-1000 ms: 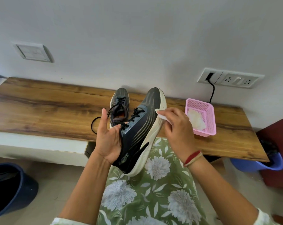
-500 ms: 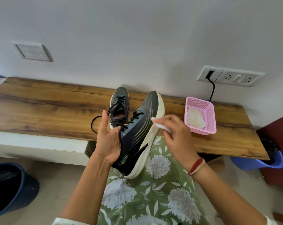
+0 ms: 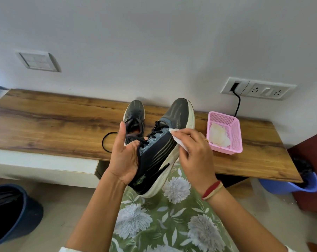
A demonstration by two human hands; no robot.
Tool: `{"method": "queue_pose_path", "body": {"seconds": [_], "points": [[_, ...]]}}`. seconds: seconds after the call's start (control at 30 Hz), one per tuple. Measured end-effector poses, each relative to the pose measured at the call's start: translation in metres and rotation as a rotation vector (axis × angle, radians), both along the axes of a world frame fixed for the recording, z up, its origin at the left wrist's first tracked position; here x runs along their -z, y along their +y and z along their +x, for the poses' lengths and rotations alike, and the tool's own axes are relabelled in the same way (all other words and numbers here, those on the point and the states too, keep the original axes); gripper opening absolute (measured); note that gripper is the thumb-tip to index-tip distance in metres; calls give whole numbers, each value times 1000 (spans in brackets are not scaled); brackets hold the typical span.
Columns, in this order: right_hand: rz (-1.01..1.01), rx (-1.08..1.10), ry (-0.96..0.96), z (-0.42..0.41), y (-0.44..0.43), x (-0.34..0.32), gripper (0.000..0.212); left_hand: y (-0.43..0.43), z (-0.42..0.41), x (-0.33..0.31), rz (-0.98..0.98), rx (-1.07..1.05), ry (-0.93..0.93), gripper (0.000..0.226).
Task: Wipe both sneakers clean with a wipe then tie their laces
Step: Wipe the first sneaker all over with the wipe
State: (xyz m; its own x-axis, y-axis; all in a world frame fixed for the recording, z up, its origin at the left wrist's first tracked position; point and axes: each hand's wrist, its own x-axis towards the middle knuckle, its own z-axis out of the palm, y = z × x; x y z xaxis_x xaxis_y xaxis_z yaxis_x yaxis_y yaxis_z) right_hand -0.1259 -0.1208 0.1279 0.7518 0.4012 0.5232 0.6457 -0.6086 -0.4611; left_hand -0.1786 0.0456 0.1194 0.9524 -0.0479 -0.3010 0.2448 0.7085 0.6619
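Observation:
My left hand (image 3: 124, 157) grips a dark sneaker (image 3: 161, 153) with a white sole by its heel and collar, tilted on its side above my lap, toe pointing away. Its black laces hang loose. My right hand (image 3: 194, 151) holds a white wipe (image 3: 177, 139) against the sneaker's upper side, just beside the eyelets. The second dark sneaker (image 3: 135, 115) stands on the wooden shelf (image 3: 53, 124) behind, partly hidden by my left thumb, with one lace looping out to the left.
A pink mesh basket (image 3: 234, 130) with more wipes sits on the shelf to the right. A black cable runs down from the wall socket (image 3: 257, 88) behind it. A dark bucket (image 3: 10, 211) stands at floor left, a blue tub (image 3: 290, 184) at floor right.
My right hand has slid the wipe from the white sole edge near the toe back and up onto the dark side panel by the laces. The sneaker stays in my left hand.

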Motion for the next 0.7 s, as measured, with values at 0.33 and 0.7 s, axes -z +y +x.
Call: {"method": "queue_pose_path", "body": {"seconds": [0.33, 0.7], "points": [[241, -233, 212, -19, -11, -21, 35, 11, -2, -10, 439, -1, 103, 65], [-144, 147, -42, 15, -14, -17, 39, 7, -2, -12, 843, -113, -38, 38]]}}
